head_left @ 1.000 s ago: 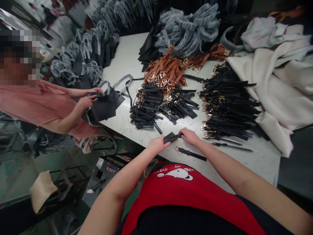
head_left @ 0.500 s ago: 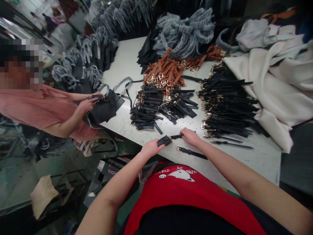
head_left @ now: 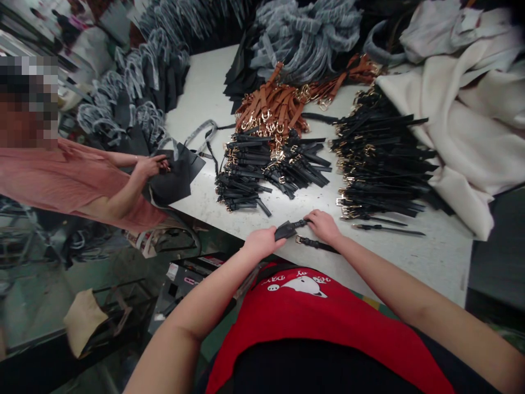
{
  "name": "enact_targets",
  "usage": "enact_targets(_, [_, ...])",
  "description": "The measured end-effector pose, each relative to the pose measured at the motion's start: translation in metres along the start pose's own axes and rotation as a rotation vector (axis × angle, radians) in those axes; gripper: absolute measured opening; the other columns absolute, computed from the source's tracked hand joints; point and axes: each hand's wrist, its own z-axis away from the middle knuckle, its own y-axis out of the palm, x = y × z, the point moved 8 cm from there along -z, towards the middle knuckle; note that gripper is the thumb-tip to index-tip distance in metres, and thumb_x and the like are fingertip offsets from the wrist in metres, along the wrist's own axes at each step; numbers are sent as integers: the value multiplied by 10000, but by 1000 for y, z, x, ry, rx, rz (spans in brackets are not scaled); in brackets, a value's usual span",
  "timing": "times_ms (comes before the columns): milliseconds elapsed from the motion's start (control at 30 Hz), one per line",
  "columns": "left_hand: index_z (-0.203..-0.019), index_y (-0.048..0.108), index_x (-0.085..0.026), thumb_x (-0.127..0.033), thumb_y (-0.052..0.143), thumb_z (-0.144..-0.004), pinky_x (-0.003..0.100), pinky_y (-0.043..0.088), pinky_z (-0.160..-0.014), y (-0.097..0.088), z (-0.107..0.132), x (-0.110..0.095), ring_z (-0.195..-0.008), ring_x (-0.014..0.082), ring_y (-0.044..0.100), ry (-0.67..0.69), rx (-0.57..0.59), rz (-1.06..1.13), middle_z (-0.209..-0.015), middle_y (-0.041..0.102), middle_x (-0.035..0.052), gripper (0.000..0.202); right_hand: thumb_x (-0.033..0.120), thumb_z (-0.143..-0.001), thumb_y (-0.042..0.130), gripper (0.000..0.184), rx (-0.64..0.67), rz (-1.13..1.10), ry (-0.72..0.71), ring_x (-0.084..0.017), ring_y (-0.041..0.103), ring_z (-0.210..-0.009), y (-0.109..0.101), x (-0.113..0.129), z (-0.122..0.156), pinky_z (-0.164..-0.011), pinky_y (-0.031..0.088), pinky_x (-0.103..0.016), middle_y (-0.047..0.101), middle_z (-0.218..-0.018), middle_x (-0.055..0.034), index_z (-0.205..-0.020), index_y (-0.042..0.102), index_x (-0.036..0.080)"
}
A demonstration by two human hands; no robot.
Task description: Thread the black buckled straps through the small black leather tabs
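Observation:
My left hand (head_left: 262,242) pinches the wide end of a short black strap piece (head_left: 286,229) just above the white table's (head_left: 205,98) near edge. My right hand (head_left: 325,225) is closed on the narrow end of the same piece. A black buckled strap (head_left: 315,244) lies flat on the table right below my right hand. Beyond my hands lie heaps of black straps with gold buckles (head_left: 266,172), a larger black heap (head_left: 379,164) to the right, and brown straps (head_left: 274,106) farther back.
A person in a pink top at the left handles a black bag (head_left: 174,175) at the table's left edge. Grey-handled black bags (head_left: 135,93) are stacked at the back left, grey wrapped handles (head_left: 305,33) at the back. Cream fabric (head_left: 471,109) covers the right side.
My hands have drawn closer together on the strap piece after pulling slightly apart. The camera has tilted a little. The other person's hands have shifted on the bag.

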Motion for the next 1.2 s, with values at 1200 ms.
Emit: enact_targets(1200, [-1027,565,-181,-612,364,-745,336,469,-756,-20,-38,-20,-923,256,602,60,58,-44,-1008,650,108,552,236,-777,515,191,67,-35,43,-168,491,-896,3,0,-8,-774,345,-257,546,-933,-54,-945,600,205])
